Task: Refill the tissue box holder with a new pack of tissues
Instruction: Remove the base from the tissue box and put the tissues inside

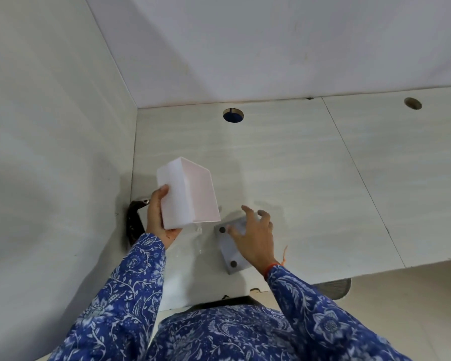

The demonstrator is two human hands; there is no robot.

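A white box-shaped tissue holder cover (186,194) with a pale pink open inside is lifted off the surface; my left hand (158,217) grips its lower left side. To its right a grey flat base plate (231,247) with two dark round pads lies on the pale surface. My right hand (255,237) rests on that plate with fingers spread over its far end. No tissue pack shows in view.
A pale tiled counter (310,178) meets a wall at the left. A round hole with a blue plug (233,115) sits at the back; another hole (412,103) is at the far right. A dark metal fitting (134,220) stands by the left wall.
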